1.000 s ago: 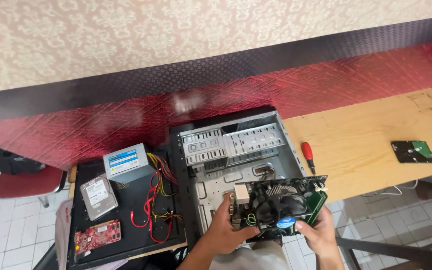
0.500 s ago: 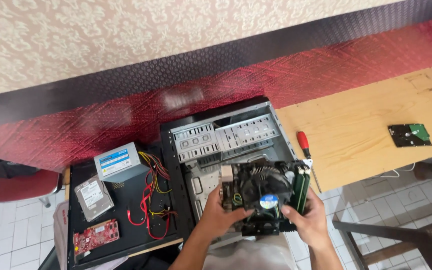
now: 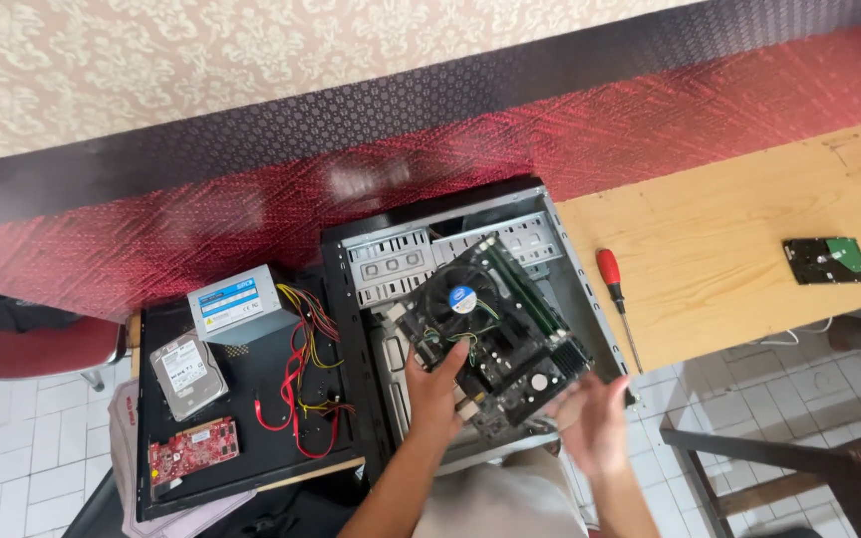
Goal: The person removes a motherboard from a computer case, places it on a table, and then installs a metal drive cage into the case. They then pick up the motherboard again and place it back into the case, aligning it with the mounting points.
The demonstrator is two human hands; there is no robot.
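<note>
- Motherboard (image 3: pixel 495 334), dark, with a round fan cooler (image 3: pixel 458 297) on top, was held tilted over the open computer case (image 3: pixel 570 249), which lay on its side at the table's edge.
- Left hand (image 3: pixel 437 391) was closed on the board's near-left edge, thumb on top; right hand (image 3: pixel 590 423) was cupped under the near-right corner, but whether its fingers were clamped could not be told because of blur.
- The step in hand was judged to be the carrying of the board just above the case's bay, neither seated nor clear of it.
- The next move was judged to call for a level board and a steady two-handed hold, with the cooler kept off the drive cage (image 3: pixel 396 261).
- Edges: the case's metal walls closed in left and right; the drive cage stood at the far side.
- Open room: bare wooden tabletop (image 3: pixel 729 229) lay to the right, beyond a red-handled screwdriver (image 3: pixel 615 299); a hard drive (image 3: pixel 824 259) lay well apart.
- To the left, a black panel (image 3: pixel 251 468) carried a power supply (image 3: pixel 236 304), red cables (image 3: pixel 301 384), a second drive (image 3: pixel 186 371) and a red card (image 3: pixel 191 448).
</note>
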